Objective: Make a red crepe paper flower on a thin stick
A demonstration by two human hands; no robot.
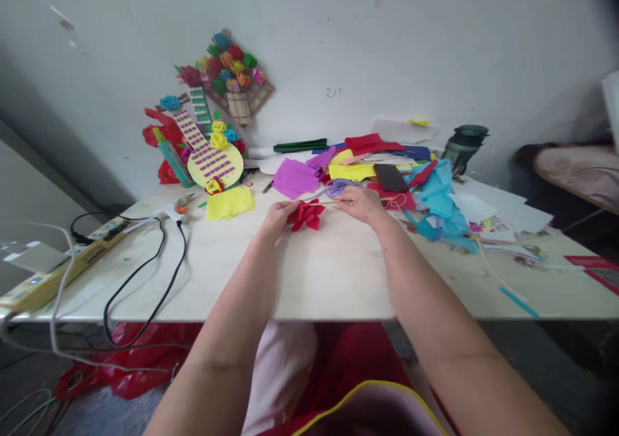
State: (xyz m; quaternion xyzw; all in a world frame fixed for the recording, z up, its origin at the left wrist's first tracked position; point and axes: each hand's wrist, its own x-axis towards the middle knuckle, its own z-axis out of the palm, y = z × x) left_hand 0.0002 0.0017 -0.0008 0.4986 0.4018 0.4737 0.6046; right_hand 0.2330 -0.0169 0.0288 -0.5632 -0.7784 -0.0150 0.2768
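My left hand [282, 219] has its fingers closed on a red paper flower [307, 216], whose petals spread to the right of the fingertips. A thin pale stick [325, 202] runs sideways from the flower to my right hand [358, 202], which pinches its other end. Both hands are just above the white table [333, 275]. Behind them lies a bundle of purple string [341, 186], partly hidden by the right hand. A dark phone [391, 178] rests on red paper just beyond that hand.
Purple paper [296, 178], yellow paper [229, 202] and crumpled blue paper [438, 197] lie around. A paper-flower guitar [215, 164] leans at the back left. A dark bottle [464, 147] stands back right. A power strip [72, 265] and a hot glue gun [174, 210] with cables sit left.
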